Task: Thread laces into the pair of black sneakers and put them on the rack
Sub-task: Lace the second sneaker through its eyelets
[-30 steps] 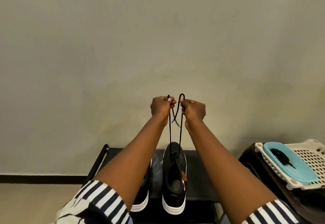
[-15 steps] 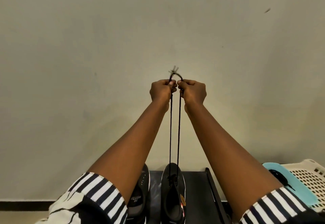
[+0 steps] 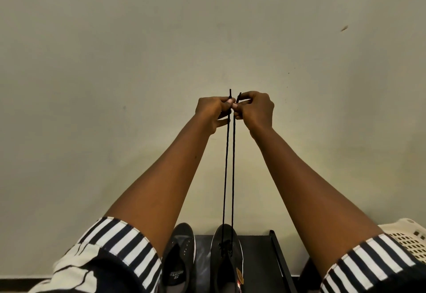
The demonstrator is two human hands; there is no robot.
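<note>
Since half a second ago the small loop and crossed tips that stood above the knuckles have gone, and the two ends of the black lace (image 3: 232, 166) now poke up straight and separate, just above the hands, with the left fingers loosened a little lower down. The left hand (image 3: 212, 114) pinches one strand between thumb and forefinger, the other fingers curled loosely beneath it; the right hand (image 3: 255, 110) pinches the other strand in the same way, its fingers bent close round the tip. The two hands touch at the fingertips, raised at arm's length in front of the plain wall (image 3: 115, 62). From there both strands run down taut and nearly parallel, close together, to the right sneaker (image 3: 227, 258), where they enter the eyelets near the toe; only the lowest part of that shoe looks laced, though the detail is dark and hard to read. This sneaker stands on the black rack (image 3: 258, 258), toe toward the wall. Just beside it on the left stands the left sneaker (image 3: 179, 256), also pointing toward the wall, its open eyelets showing as pale dots and no lace visible in it; the left forearm covers part of it. Striped black-and-white sleeves (image 3: 124, 246) frame the bottom corners. At the right edge, beyond the rack's side rail, a cream perforated basket (image 3: 408, 237) shows in part.
</note>
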